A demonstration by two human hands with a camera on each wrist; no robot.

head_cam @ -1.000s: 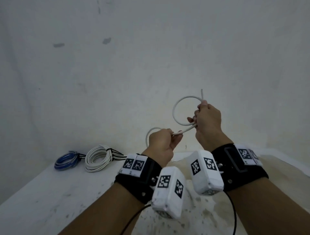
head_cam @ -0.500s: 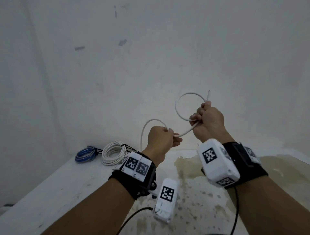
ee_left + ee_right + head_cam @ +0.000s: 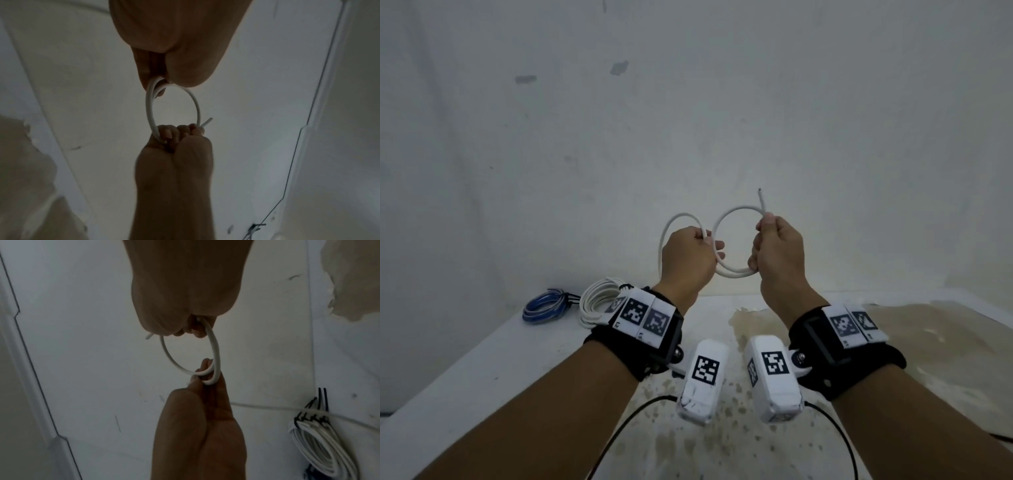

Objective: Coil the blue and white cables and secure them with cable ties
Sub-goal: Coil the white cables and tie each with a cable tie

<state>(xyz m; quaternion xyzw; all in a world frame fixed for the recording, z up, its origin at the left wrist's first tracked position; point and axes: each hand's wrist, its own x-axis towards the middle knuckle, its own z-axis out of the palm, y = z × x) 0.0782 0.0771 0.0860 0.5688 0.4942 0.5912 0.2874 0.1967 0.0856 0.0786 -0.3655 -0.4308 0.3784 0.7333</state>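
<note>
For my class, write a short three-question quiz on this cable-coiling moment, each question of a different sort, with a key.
1. True or false: the free end of the white cable sticks up above the right hand.
2. Multiple choice: the bundles on the table already bound with black ties are A) blue only, B) white only, C) the blue coil and the white coil.
3. Fill in: the left hand holds a second ____ of the same cable.

Key: 1 true; 2 C; 3 loop.
</note>
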